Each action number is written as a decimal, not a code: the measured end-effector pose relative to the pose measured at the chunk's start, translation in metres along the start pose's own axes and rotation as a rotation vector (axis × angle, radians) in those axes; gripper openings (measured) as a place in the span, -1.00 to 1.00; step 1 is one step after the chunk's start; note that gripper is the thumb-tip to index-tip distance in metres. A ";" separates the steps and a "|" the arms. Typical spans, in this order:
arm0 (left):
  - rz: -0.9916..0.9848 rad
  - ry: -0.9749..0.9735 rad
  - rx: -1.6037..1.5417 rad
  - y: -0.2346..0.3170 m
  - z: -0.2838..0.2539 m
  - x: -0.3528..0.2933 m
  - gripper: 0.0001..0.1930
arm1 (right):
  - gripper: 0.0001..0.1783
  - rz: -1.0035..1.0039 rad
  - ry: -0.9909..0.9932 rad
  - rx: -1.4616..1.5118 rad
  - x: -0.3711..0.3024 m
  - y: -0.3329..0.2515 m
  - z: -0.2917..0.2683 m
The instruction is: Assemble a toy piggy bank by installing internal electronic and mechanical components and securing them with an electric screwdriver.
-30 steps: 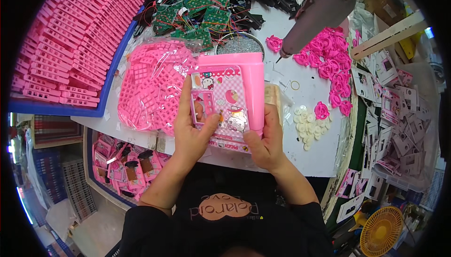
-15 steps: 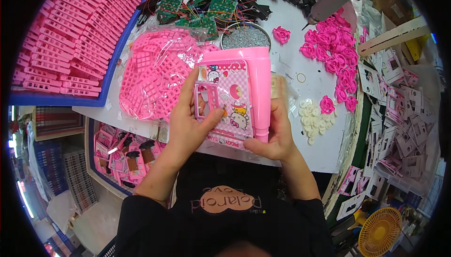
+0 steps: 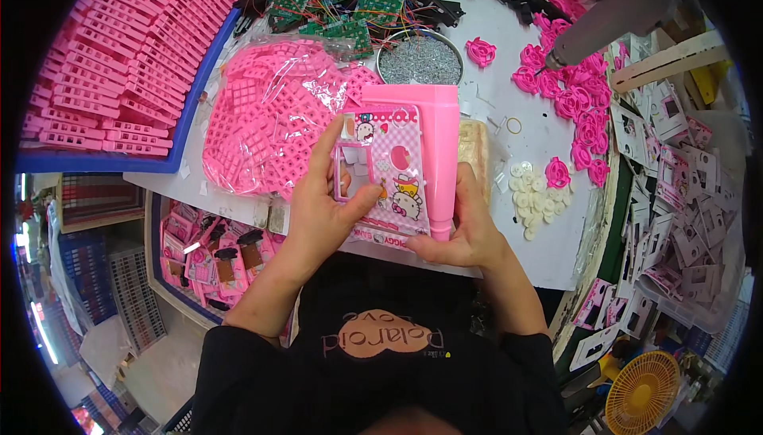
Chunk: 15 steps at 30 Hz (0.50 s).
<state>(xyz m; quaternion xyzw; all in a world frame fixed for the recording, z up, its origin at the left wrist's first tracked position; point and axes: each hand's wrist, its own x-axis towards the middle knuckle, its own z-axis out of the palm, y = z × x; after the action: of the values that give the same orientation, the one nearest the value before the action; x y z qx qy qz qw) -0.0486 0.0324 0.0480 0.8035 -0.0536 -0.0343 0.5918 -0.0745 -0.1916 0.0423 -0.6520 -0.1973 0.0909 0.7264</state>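
At upper left, a blue bin (image 3: pixel 87 163) holds stacked pink parts (image 3: pixel 111 61). Right of it lies a clear bag (image 3: pixel 266 117) of pink grids. At centre, the left hand (image 3: pixel 318 216) grips a printed panel (image 3: pixel 386 172) by its left side, thumb on the face, fingers partly curled. The panel overlaps a pink casing (image 3: pixel 445 137). The right hand (image 3: pixel 469 232) is closed around the casing's lower right, thumb at the panel's lower corner; its other fingertips are hidden. Farther right are white discs (image 3: pixel 539 200), then a driver (image 3: pixel 612 17) above pink rings (image 3: pixel 579 102).
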 end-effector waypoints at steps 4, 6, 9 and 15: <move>-0.023 0.032 -0.137 -0.004 0.010 -0.003 -0.04 | 0.01 -0.023 0.026 0.024 0.002 0.003 0.003; -0.064 0.053 -0.325 -0.009 0.020 -0.004 -0.03 | 0.03 0.005 -0.040 -0.057 0.001 0.004 -0.007; 0.020 0.069 -0.401 -0.015 0.019 -0.006 -0.03 | 0.04 -0.012 -0.123 -0.175 -0.002 0.009 -0.017; 0.001 0.019 -0.231 -0.017 0.015 -0.014 -0.06 | -0.03 -0.118 -0.047 -0.132 0.005 -0.004 -0.004</move>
<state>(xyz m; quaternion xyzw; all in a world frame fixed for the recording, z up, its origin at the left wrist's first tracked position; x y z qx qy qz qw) -0.0634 0.0255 0.0269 0.7303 -0.0440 -0.0323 0.6810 -0.0686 -0.1936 0.0468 -0.6833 -0.2580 0.0500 0.6812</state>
